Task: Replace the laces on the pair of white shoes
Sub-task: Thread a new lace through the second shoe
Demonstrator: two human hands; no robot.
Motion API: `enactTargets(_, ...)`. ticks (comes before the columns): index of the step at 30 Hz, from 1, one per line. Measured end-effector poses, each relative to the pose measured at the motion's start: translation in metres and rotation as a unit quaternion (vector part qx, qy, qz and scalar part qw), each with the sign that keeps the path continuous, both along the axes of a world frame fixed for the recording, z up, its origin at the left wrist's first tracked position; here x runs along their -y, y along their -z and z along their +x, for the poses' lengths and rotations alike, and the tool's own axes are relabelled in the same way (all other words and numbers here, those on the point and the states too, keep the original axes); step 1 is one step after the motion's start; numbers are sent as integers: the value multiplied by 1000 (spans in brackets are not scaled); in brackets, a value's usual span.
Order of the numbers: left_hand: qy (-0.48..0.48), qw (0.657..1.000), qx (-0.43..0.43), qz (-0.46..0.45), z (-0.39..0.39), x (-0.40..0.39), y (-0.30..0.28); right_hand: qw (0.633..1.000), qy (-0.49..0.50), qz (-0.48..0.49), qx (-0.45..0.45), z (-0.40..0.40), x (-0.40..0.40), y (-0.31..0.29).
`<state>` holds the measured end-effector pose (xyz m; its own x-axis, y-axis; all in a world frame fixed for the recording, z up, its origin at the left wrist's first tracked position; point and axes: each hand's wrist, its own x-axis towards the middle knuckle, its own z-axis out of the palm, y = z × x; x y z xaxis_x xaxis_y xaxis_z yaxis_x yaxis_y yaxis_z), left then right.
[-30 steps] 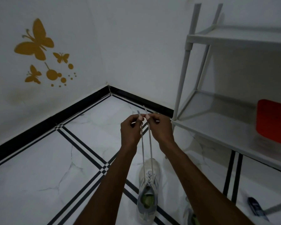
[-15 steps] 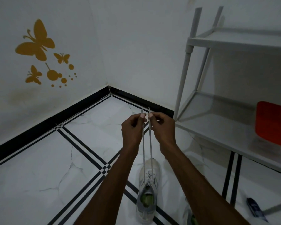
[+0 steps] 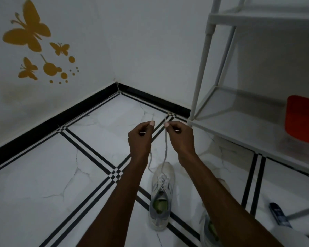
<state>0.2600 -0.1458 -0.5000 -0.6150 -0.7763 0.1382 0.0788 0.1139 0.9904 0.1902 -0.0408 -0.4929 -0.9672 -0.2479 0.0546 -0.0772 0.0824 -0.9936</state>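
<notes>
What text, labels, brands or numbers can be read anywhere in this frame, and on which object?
None can be read.
Dark blue object on the floor under the shelf rack: pale marking, too blurred to read.
White shoe: no visible branding.
Wall decals: butterflies and dots only, no words.

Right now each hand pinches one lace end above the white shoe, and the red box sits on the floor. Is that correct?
Not quite. The head view shows the red box on the shelf, not the floor. The rest holds: left hand and right hand each pinch a lace end above the shoe.
</notes>
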Motion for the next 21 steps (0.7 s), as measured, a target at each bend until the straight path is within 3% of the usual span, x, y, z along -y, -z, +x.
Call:
enactTargets(7,-34,991,117,62,31,-9,125,985,39,127,114,11,-48,126)
enactTargets(12,-25,971,220,87,48,-20,178,957,78,133,246,21,-65,196)
enactTargets(15,-80,954,287,43,63,-36,199,926,16,232,297,34,-68,226)
enactTargets(17,-73,938,334,49,69,-45,210,911,-26,241,334,44,-65,229)
enactTargets(21,20,940,337,49,70,-51,228,936,-68,208,275,50,-52,228)
